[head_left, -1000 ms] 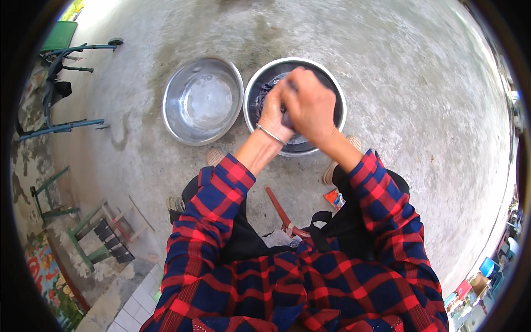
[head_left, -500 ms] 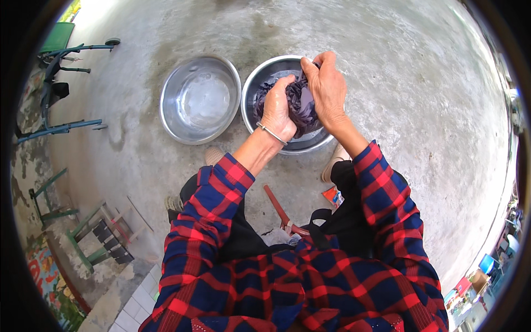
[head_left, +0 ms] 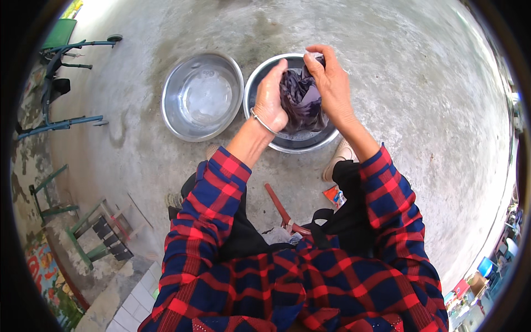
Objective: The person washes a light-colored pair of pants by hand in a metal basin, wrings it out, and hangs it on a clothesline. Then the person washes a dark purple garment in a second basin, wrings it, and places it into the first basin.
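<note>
Above the darker metal basin, a bunched dark cloth with purplish patches is hanging between the person's two hands; its folds are hiding whether the lower end is touching the bottom. The right hand is gripping the cloth's upper right end, thumb and curled fingers pinching the fabric. The left hand is resting palm inward against the left side, thumb pointing up; its fingers are disappearing behind the fabric, so one cannot tell whether they are closing on it. Contact from both sides is probably keeping the loose bundle gathered, and its place over the basin is likely letting any drips fall inside.

Around the left wrist a pale metal bracelet is sitting, while the plaid sleeves are ending short of both wrists, perhaps sparing the cuffs. Just left, a paler metal basin is standing so close that rim contact is hard to judge, presumably being kept within reach. Nearer the body, a reddish-brown stick is lying between the legs, and an orange packet is lying beside the right leg. Its printing is showing too small to read; neither basin is bearing a legible label.
</note>
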Demonstrator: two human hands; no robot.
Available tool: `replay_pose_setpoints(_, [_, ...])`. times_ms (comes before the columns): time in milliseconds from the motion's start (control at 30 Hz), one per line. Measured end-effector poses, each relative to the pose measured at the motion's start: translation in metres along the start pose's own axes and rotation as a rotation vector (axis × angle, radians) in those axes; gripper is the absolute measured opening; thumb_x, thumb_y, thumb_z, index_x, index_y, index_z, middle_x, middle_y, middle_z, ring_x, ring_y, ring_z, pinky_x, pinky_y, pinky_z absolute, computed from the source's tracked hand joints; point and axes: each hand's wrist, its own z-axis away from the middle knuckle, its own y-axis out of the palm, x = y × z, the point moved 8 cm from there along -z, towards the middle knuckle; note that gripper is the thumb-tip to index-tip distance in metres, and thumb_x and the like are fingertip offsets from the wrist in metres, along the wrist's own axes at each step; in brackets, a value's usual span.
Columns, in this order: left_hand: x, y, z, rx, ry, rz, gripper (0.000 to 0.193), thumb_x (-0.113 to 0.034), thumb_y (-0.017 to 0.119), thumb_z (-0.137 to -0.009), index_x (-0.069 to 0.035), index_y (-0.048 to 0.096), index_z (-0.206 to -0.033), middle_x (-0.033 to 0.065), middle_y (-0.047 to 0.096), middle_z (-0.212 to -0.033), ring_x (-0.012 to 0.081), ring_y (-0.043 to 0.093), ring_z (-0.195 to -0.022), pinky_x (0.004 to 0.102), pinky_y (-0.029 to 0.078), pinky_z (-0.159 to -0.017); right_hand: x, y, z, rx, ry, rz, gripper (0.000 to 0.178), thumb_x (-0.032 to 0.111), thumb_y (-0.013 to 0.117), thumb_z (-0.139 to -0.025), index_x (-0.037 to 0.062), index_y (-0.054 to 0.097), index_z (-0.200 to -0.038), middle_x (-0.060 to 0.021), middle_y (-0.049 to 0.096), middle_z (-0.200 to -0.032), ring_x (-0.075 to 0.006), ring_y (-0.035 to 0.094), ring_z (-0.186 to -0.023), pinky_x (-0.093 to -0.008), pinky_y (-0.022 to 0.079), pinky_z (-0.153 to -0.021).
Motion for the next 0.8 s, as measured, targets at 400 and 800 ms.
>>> replay_pose_setpoints(400, [-0.065,0.017,0.002,0.102,0.395,-0.596,0.078,-0.065,0.033,-0.098,0.005,0.063,-0.112,0.0141,0.067,-0.110,0.0211,0.060,-0.106,0.0336,0.044,-0.099,0.015,0.004,0.003,0.274,0.145,-0.730,0.043,-0.001,0.071,-0.073,0.0007,0.065,-0.115,-0.0071,0.070,-0.099,-0.0134,0.066,-0.086,-0.0273,0.053,-0.082])
replay_pose_setpoints(800, [-0.017,0.012,-0.001,0.149,0.009,-0.525,0.075,-0.062,0.045,-0.096,0.002,0.052,-0.134,0.0113,0.059,-0.133,0.0212,0.057,-0.120,0.0370,0.042,-0.106,0.011,-0.036,-0.010,0.165,0.163,-1.436,0.041,0.001,0.060,-0.090,0.0022,0.049,-0.129,-0.0138,0.060,-0.120,-0.0259,0.064,-0.105,-0.0411,0.053,-0.097])
